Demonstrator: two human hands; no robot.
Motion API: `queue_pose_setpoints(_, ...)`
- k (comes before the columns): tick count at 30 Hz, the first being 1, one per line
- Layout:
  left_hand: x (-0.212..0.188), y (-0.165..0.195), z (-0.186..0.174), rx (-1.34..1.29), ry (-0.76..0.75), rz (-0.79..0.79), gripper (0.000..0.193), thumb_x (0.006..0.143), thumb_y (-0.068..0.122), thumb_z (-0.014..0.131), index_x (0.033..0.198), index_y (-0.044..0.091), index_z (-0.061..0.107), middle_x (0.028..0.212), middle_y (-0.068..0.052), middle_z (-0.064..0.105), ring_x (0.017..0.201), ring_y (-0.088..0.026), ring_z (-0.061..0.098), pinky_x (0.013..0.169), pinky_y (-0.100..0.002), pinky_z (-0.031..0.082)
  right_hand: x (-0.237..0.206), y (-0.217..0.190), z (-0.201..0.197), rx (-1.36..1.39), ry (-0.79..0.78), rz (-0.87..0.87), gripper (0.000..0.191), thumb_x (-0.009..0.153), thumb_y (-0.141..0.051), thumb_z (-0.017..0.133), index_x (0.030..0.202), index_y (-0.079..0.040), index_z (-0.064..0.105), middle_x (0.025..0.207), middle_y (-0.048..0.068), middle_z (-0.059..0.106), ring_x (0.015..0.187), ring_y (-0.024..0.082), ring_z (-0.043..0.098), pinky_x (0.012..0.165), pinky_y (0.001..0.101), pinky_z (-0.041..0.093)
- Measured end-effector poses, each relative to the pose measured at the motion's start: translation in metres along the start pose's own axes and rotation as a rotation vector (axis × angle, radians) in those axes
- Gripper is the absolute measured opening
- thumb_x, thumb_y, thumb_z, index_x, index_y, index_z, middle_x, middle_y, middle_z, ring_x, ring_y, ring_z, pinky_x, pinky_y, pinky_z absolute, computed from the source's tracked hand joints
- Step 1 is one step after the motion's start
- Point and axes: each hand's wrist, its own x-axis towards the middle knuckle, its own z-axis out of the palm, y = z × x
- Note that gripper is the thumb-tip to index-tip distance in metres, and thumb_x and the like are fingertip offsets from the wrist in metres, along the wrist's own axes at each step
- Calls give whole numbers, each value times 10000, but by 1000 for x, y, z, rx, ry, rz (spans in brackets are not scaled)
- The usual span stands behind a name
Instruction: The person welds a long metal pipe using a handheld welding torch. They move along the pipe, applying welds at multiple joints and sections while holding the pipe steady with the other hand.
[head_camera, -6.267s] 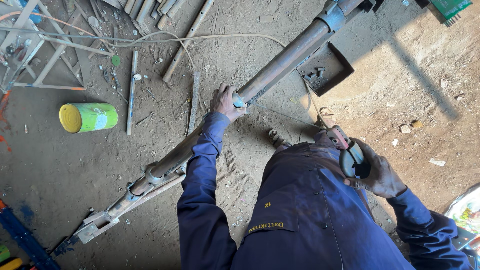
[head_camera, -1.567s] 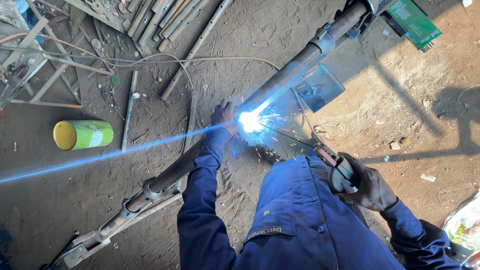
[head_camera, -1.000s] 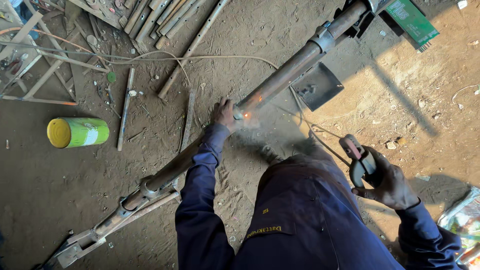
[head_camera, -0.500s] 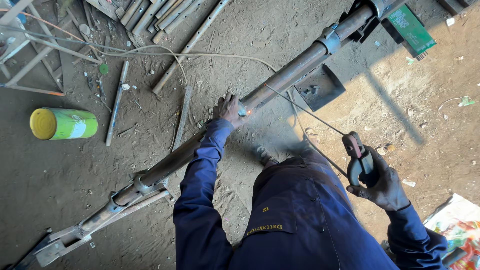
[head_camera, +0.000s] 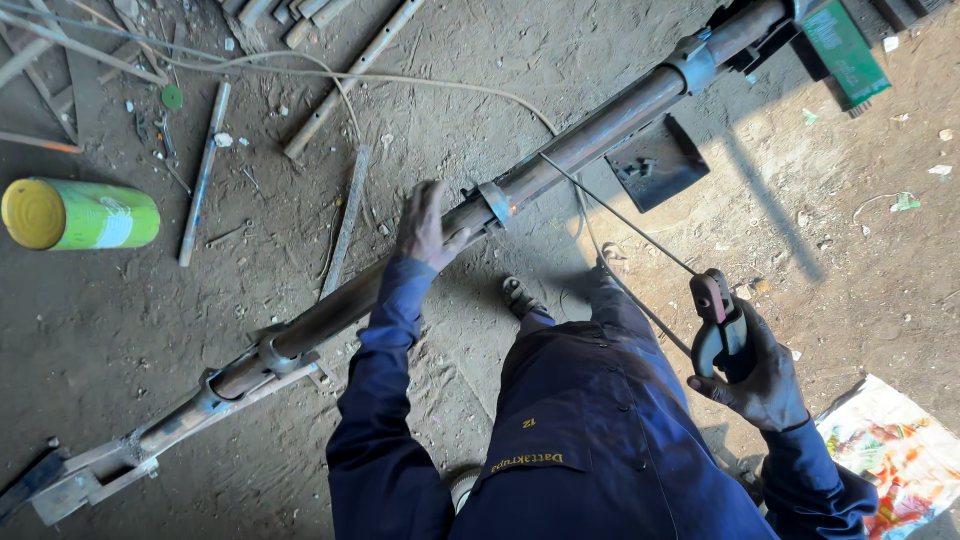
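A cylindrical can with a yellow lid and a green-and-white wrap label (head_camera: 82, 214) lies on its side on the dirt floor at the far left. A flat green rectangular package with a red edge (head_camera: 843, 48) lies at the top right, beside the end of the pipe. A colourful printed sheet, red, green and white (head_camera: 895, 455), lies on the floor at the bottom right corner.

1 long pipe (head_camera: 560, 165), 1 green can (head_camera: 85, 214), 2 hands.

the long pipe (head_camera: 560, 165) runs past the top edge, its far end cut off.
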Motion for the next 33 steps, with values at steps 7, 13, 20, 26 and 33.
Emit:
queue_pose_setpoints(7,-92,-41,-40,164,-335,-535,977,767,454,852,1491,24,355,1387,-265,454,1250,-439,498,1045,-578,424,9,-25,-2,-62,-46,-74,1204,522,-268,949,1561,-17,395,1201,138,702,1059,181,686,935,346,555)
queue_pose_setpoints(13,-140,-40,-29,534,-300,-809,887,753,283,785,1530,165,374,1406,-170,502,1342,-399,478,1162,-720,210,27,-37,-5,-96,-108,-24,1199,528,-246,950,1575,-49,402,1008,126,726,858,192,681,785,346,582)
queue_pose_setpoints(20,-132,-50,-12,558,-140,-942,682,902,224,634,1525,169,360,1480,-249,434,1409,-481,347,1111,-773,140,33,-43,-7,-157,-132,-105,1209,521,-266,959,1560,-49,379,906,118,728,781,195,715,737,333,597)
queue_pose_setpoints(26,-121,-36,-20,586,-256,-1045,797,866,293,740,1536,137,338,1499,-229,430,1445,-486,316,1118,-792,170,30,-42,-2,-143,-148,-116,1208,521,-252,962,1556,-60,370,939,124,734,817,193,730,758,334,609)
queue_pose_setpoints(33,-108,-32,-30,544,-349,-1125,904,837,316,776,1576,181,273,1493,-194,417,1425,-454,342,1123,-782,206,26,-48,1,-142,-147,-94,1176,550,-288,951,1563,-100,385,967,153,732,834,242,744,761,357,614)
